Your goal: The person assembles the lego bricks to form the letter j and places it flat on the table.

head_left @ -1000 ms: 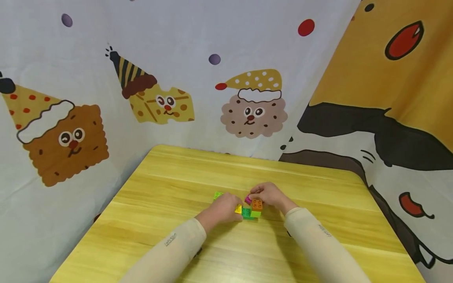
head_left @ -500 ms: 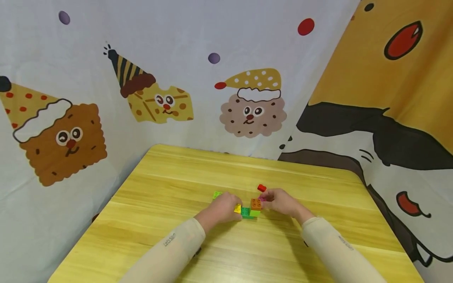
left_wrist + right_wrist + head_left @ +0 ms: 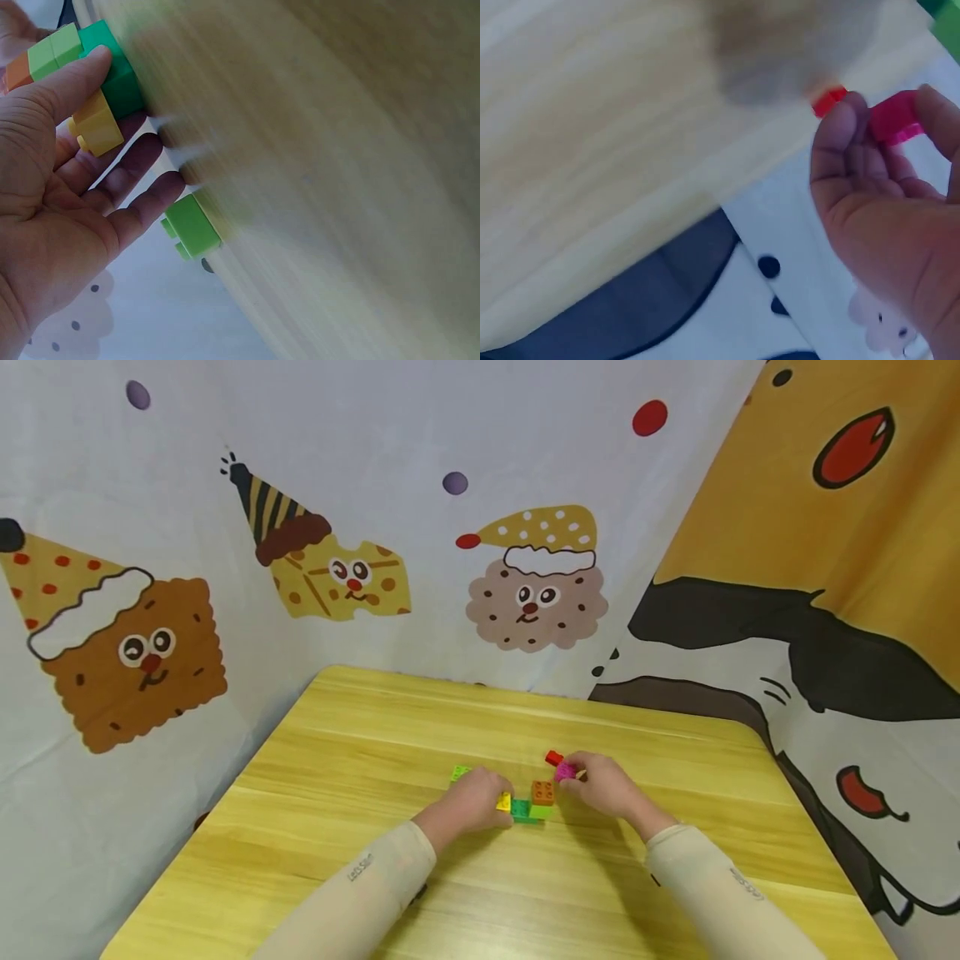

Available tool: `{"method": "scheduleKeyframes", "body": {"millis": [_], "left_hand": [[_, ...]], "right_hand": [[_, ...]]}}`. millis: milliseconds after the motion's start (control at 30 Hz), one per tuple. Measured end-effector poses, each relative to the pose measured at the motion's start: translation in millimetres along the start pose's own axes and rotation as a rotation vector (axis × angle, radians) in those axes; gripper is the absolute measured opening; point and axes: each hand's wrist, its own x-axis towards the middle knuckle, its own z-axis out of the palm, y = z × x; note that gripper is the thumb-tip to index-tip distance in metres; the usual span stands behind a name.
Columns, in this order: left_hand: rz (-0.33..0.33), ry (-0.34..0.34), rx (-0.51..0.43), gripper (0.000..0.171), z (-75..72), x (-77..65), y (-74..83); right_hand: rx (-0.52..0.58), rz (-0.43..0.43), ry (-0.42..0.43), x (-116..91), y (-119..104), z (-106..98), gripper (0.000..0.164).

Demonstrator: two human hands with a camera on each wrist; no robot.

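My left hand holds a joined group of toy building bricks, its thumb on the dark green brick. A yellow brick sits by its fingers. At the group's right end, an orange brick is stacked on a light green brick. My right hand pinches a magenta brick between thumb and fingers, apart from and right of the stack. Just beyond its fingertips lies a small red brick. Another light green brick stands on the table near the left little finger.
The wood-grain table spreads around both hands. A cartoon-printed curtain hangs along its back and sides. Dark marks on the table show partly beside both sleeves.
My right hand has moved right from behind the orange brick, carrying the magenta brick with it. The red brick has come into sight. My left hand stays almost still.
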Motion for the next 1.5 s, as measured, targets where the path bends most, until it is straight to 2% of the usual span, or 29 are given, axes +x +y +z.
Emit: {"method": "scheduleKeyframes", "body": {"millis": [167,367,500,700,867,1067,1233,1333,1433,1500], "left_hand": [[-0.002,0.004,0.009,0.043,0.2,-0.6,-0.6],[0.001,-0.001,0.007,0.043,-0.2,-0.1,-0.2],[0.013,0.004,0.012,0.042,0.5,0.5,-0.4],[0.016,0.014,0.020,0.042,1.2,1.0,-0.9],[0.022,0.017,0.025,0.042,0.7,0.4,-0.5],[0.011,0.009,0.014,0.043,0.1,0.0,-0.1],[0.005,0.009,0.017,0.043,0.4,0.8,-0.1],[-0.001,0.006,0.014,0.043,-0.4,0.7,0.9],[-0.006,0.002,0.012,0.043,-0.9,0.9,1.5],[-0.007,0.002,0.011,0.043,-0.7,1.5,1.3]], "right_hand": [[0.086,-0.091,-0.017,-8,-17,-20,0.037],[0.046,-0.226,-0.095,-17,-36,-20,0.032],[-0.008,-0.255,-0.101,-20,-41,-15,0.033],[-0.002,-0.237,-0.091,-24,-44,-14,0.035],[0.066,-0.168,-0.087,-28,-44,-12,0.042],[0.260,0.022,-0.037,-26,-46,-7,0.053],[0.477,0.172,-0.116,-26,-45,-3,0.060],[0.599,0.244,-0.172,-27,-42,-1,0.075],[0.698,0.289,-0.220,-27,-39,2,0.088],[0.748,0.306,-0.244,-27,-37,3,0.091]]}}
